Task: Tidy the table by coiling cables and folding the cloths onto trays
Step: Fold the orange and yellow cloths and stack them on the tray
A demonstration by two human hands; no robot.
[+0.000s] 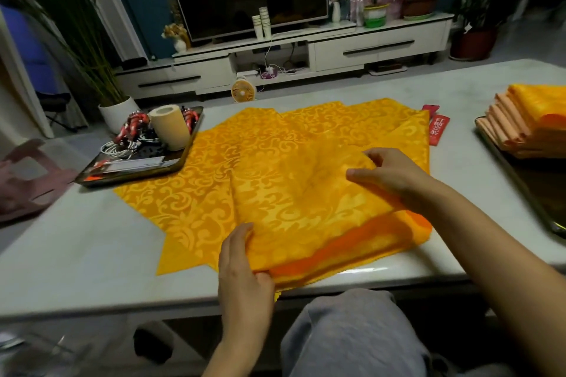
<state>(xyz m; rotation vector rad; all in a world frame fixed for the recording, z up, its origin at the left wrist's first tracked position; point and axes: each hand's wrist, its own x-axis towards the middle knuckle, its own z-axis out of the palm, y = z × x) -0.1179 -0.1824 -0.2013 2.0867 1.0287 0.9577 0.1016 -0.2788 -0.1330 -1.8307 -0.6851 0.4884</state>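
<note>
Several yellow patterned cloths (pixel 196 193) lie spread over the middle of the table. On top of them is a folded yellow cloth (pixel 306 202) with an orange underside showing at its near edge. My left hand (pixel 242 272) grips its near left corner, thumb below and fingers on top. My right hand (pixel 389 174) pinches the cloth's far right edge. A dark tray (pixel 101 170) at the left holds coiled cables (pixel 134 131). A second dark tray (pixel 526 187) at the right carries a stack of folded orange and yellow cloths (pixel 526 119).
A paper roll (pixel 170 125) stands on the left tray. Red packets (pixel 438 128) lie beyond the cloths at the right. A pink object (pixel 27 180) sits off the table's left side. My knee (pixel 352 337) is below the near table edge.
</note>
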